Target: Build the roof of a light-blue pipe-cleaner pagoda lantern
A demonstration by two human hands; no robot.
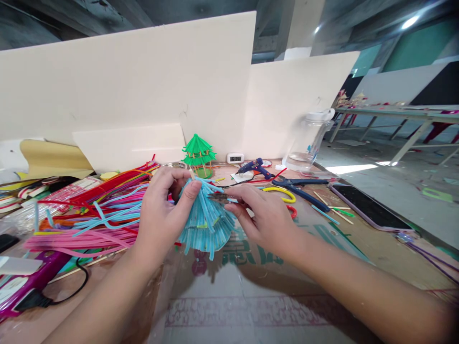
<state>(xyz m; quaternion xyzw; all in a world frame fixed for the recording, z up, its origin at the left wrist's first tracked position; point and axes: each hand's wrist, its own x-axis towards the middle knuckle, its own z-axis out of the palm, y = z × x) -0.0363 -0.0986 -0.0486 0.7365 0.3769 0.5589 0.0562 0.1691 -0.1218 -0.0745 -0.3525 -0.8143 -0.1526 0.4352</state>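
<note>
My left hand is closed on the top of a small blue tiered model roof, made of pipe cleaners laid side by side like a thatched cone. A pale wooden stick tip shows by the thumb. My right hand pinches a pointed dark metal blade, which lies against the roof's right upper side; its handle is hidden. Just behind this hand are a yellow loop and a red loop; I cannot tell whether they belong to the blade. A green tiered pavilion stands behind the blue roof.
Loose coloured pipe cleaners heap at left, near a purple power strip. Behind lie a blue glue gun and a small clock. To the right are blue-handled pliers, a phone and a clear water bottle.
</note>
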